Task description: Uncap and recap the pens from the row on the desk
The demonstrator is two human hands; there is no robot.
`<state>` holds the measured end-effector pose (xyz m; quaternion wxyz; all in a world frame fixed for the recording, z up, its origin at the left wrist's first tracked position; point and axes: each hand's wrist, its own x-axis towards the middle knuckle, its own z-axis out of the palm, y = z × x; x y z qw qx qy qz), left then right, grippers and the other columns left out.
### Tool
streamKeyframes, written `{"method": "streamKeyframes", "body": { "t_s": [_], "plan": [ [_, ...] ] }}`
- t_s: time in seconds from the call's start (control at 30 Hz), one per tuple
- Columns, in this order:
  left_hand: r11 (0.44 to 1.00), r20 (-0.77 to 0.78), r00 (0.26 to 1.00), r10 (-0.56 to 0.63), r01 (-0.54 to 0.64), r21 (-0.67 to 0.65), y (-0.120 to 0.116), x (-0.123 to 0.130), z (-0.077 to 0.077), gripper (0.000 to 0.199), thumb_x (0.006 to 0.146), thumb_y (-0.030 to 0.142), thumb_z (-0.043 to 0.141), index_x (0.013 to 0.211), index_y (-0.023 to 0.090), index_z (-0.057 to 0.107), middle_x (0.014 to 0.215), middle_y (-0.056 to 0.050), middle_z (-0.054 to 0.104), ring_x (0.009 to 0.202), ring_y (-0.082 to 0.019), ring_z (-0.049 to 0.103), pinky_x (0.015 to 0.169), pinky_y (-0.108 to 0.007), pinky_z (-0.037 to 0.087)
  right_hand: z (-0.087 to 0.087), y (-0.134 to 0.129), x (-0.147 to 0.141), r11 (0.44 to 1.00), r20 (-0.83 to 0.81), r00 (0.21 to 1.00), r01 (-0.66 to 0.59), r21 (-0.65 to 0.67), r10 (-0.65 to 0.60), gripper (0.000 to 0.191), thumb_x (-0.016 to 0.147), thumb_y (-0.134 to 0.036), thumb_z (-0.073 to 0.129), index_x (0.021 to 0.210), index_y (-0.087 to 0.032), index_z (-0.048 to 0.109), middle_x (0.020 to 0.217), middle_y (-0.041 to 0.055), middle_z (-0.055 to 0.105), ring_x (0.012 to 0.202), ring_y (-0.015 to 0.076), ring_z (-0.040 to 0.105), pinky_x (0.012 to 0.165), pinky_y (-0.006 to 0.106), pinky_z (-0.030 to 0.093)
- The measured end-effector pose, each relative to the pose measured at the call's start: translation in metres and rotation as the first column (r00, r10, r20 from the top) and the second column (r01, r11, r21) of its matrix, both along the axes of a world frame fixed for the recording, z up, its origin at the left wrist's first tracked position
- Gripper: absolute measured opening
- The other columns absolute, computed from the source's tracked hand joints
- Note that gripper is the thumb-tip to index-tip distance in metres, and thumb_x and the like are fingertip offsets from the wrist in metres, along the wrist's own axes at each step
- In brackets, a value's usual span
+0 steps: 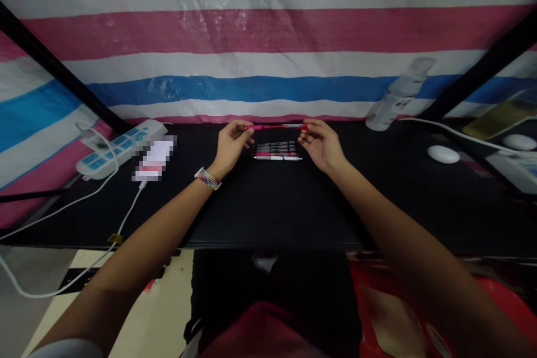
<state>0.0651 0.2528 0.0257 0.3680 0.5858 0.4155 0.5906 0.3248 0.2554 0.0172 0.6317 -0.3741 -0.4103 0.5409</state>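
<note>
Held level between my two hands is a slim red pen (274, 127) with a clear stretch toward its right side. My left hand (230, 144), a woven band around its wrist, pinches the pen's left end. At the other end, the thumb and fingers of my right hand (322, 146) are closed on it. Whether the pen is whole or drawn apart, I cannot tell. Just below it on the black table (268, 207), several pens (274, 148) lie side by side: dark ones, a pink one and a white pen (277, 158) nearest me.
On the left are a white power strip (121, 148), a blurred-out phone (154, 159) and its white cable (131, 212). A clear bottle (398, 95) stands at the back right, near a white mouse-like object (443, 154). Striped plastic sheeting (268, 33) hangs behind the table.
</note>
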Motion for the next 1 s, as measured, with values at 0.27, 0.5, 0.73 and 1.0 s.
{"method": "streamKeyframes", "body": {
  "t_s": [0.27,0.5,0.73,1.0],
  "plan": [
    [1.000,0.021,1.000,-0.009,0.010,-0.019,0.002,0.000,-0.001,0.018,0.093,0.034,0.079,0.086,0.020,0.071,0.082,-0.003,0.070,0.065,-0.011,0.068,0.055,-0.022,0.054,-0.002,0.001,0.000,1.000,-0.033,0.999,0.007,-0.029,-0.008,0.016,0.076,-0.029,0.076,0.091,-0.026,0.072,0.079,0.0021,0.066,0.081,0.0201,0.066,0.084,0.039,0.061],
    [1.000,0.010,1.000,0.005,-0.004,-0.021,0.004,0.000,-0.003,0.041,0.096,0.052,0.080,0.074,0.020,0.065,0.070,-0.002,0.066,0.061,-0.011,0.065,0.054,-0.022,0.051,-0.002,0.000,0.000,1.000,-0.062,0.998,0.012,-0.015,-0.013,0.015,0.077,-0.025,0.078,0.091,-0.027,0.074,0.081,0.0014,0.068,0.080,0.0187,0.066,0.083,0.037,0.062],
    [1.000,0.022,1.000,-0.009,0.008,0.001,0.004,-0.002,-0.003,0.041,0.095,0.052,0.081,0.075,0.019,0.068,0.070,-0.002,0.066,0.061,-0.011,0.065,0.054,-0.022,0.051,-0.002,0.000,0.001,1.000,-0.059,0.998,0.022,0.019,-0.020,0.012,0.078,-0.025,0.081,0.089,-0.026,0.077,0.080,0.0010,0.069,0.078,0.0176,0.065,0.082,0.037,0.062],
    [0.983,-0.206,0.961,-0.183,0.181,-0.029,-0.003,-0.005,-0.003,0.055,0.103,0.059,0.069,0.065,0.019,0.066,0.055,-0.001,0.059,0.052,-0.010,0.057,0.054,-0.025,0.046,-0.004,-0.016,-0.013,0.990,0.087,0.991,-0.113,0.082,0.106,0.013,0.080,-0.030,0.089,0.091,-0.026,0.083,0.079,0.0017,0.072,0.077,0.0185,0.069,0.084,0.042,0.065]
  ]
}}
